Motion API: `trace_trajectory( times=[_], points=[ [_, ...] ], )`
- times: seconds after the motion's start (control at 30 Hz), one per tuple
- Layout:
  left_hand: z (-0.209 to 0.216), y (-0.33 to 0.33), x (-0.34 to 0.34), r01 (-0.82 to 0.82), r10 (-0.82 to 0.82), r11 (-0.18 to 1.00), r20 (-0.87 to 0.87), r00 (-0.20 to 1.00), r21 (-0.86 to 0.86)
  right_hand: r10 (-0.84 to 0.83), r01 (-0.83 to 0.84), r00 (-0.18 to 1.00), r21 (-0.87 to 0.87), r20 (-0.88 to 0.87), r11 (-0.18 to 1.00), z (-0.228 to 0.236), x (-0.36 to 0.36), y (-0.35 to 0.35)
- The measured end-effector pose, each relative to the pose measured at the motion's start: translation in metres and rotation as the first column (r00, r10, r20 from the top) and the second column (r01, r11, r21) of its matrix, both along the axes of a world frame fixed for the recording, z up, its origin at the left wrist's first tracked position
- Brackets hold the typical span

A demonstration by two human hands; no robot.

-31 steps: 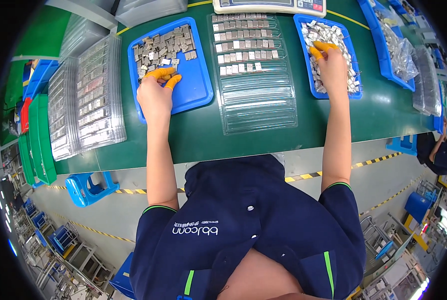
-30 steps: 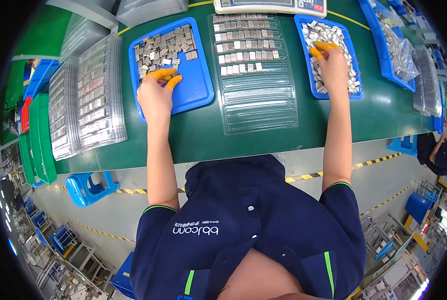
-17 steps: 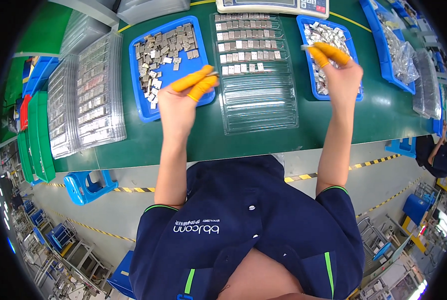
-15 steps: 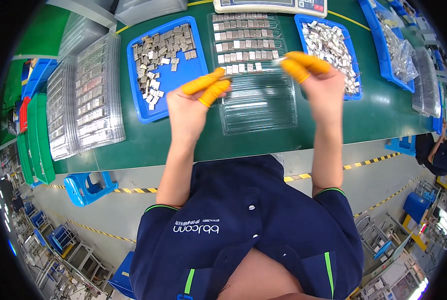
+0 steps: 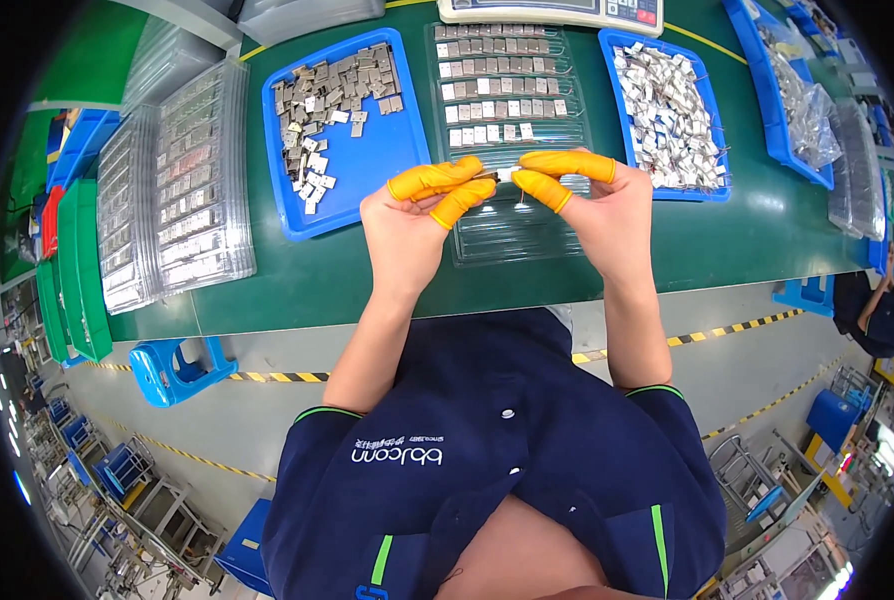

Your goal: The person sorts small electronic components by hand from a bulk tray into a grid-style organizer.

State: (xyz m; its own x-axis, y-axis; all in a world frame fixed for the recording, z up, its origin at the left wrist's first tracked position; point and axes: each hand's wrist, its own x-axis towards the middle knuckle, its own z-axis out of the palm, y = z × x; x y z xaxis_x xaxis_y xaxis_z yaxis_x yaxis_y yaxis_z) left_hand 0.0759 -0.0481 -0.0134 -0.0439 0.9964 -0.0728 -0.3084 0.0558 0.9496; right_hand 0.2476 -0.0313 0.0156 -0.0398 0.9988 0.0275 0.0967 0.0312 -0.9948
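Head: 2 hands (image 5: 407, 235) (image 5: 607, 225), 1 wht pc (image 5: 506, 174) btwn.

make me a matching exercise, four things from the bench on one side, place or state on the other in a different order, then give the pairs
1. left hand
2. clear tray in the middle
3. digital scale
4. blue tray just right of the clear tray

A. cut off by the picture's top edge
B. heaped with white parts
C. wearing yellow finger covers
D. rows of small rectangular parts in its upper half

Pairs: 1-C, 2-D, 3-A, 4-B
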Motion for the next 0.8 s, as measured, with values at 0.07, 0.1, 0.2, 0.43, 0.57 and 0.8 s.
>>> trace_trajectory(
  times=[0.07,0.1,0.2,0.43,0.57,0.8],
  points=[
    [0.0,-0.001,-0.001,0.005,-0.005,1.0,0.008,1.0,-0.004,0.058,-0.059,0.993,0.001,0.098,0.998,0.007,0.002,-0.001],
    [0.002,-0.002,-0.001,0.012,-0.012,1.0,0.006,1.0,0.003,0.059,-0.059,0.993,0.001,0.098,0.998,0.008,0.003,-0.001],
    [0.005,-0.004,-0.001,0.035,-0.035,0.999,-0.005,0.999,0.01,0.089,-0.086,0.992,-0.034,0.087,0.996,0.009,0.006,-0.001],
    [0.011,-0.006,-0.001,0.186,-0.185,0.983,0.106,0.977,0.002,0.201,-0.255,0.947,-0.208,-0.249,0.944,-0.004,0.008,0.0],
    [0.005,-0.008,-0.001,0.243,-0.233,0.967,0.124,0.965,-0.073,0.186,-0.25,0.952,-0.269,-0.242,0.93,-0.006,0.008,-0.004],
    [-0.003,0.006,0.008,0.079,-0.076,0.996,0.085,0.994,-0.037,-0.074,0.065,0.985,0.061,0.157,0.996,-0.015,0.01,0.013]
  ],
)
